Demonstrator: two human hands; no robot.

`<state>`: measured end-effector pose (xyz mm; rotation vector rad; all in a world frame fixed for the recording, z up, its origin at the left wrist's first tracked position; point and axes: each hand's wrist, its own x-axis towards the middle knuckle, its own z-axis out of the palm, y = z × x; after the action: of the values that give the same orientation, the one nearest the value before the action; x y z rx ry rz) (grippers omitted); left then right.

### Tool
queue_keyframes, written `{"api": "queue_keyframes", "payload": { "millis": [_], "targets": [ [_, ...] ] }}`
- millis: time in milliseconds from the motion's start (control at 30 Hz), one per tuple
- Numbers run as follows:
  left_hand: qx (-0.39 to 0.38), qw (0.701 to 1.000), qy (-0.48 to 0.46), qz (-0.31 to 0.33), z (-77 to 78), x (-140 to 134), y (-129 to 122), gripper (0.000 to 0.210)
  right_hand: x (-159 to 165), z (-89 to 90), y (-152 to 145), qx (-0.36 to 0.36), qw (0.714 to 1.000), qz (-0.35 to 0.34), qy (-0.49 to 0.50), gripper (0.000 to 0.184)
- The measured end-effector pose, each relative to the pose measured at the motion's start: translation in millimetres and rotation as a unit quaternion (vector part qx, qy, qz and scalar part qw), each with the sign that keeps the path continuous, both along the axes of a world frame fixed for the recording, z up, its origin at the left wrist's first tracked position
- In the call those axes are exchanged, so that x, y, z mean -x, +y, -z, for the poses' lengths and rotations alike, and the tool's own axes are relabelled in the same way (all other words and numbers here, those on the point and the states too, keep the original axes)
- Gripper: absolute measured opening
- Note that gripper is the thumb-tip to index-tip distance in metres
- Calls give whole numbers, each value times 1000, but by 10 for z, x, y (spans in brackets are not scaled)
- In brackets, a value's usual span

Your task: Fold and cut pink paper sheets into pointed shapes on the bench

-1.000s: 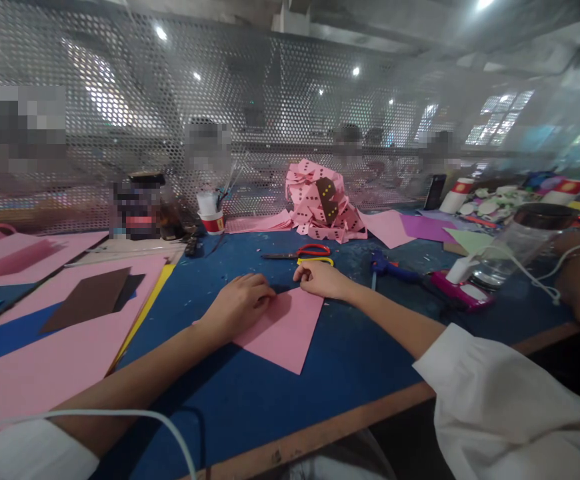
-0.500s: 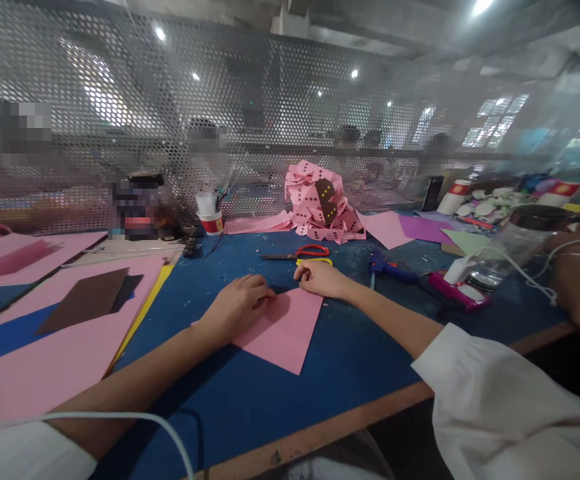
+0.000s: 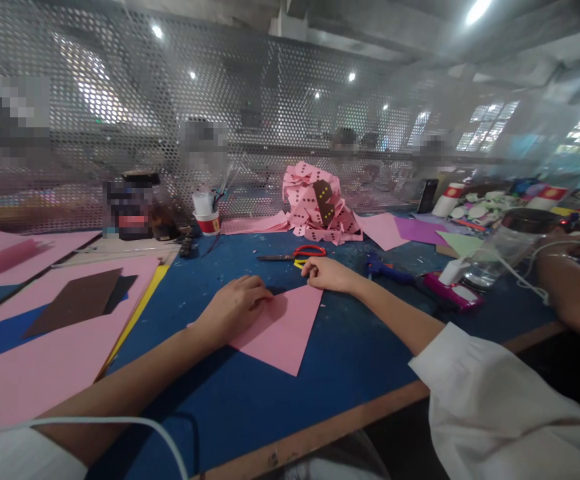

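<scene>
A pink paper sheet [image 3: 286, 330] lies on the blue tabletop in front of me, one corner pointing toward me. My left hand [image 3: 235, 303] rests on its upper left part, palm down, the fingers loosely bent over the paper rather than gripped. At the sheet's far right corner is my right hand [image 3: 327, 275], its fingers drawn together on the paper's edge; the fingertips are partly hidden. Just beyond that hand lie red-handled scissors [image 3: 310, 251], and a yellow handle [image 3: 299, 263] shows beside its fingers.
Behind stands a pink paper ball with dots [image 3: 310, 200]. Pink sheets and a brown sheet [image 3: 77, 300] lie left. On the right are a blue glue gun [image 3: 390, 268], a magenta device [image 3: 453, 292], a clear jar [image 3: 513, 243] and another person's arm [image 3: 575, 280]. A white cable crosses my left forearm.
My right hand has shifted slightly right along the sheet's far edge, uncovering a bit more of the yellow handle. My left hand stays on the paper. The view has turned slightly.
</scene>
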<state>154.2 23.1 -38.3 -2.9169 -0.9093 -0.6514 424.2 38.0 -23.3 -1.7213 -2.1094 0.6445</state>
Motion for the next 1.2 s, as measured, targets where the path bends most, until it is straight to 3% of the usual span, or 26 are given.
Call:
{"api": "queue_keyframes", "payload": {
  "millis": [367, 1200],
  "targets": [
    [0, 1000, 3, 1, -4, 4, 4, 27, -148, -128, -9, 2, 999, -2, -36, 26],
    [-4, 1000, 3, 7, -15, 22, 9, 27, -395, -180, 95, 28, 998, -12, -60, 19]
  ]
}}
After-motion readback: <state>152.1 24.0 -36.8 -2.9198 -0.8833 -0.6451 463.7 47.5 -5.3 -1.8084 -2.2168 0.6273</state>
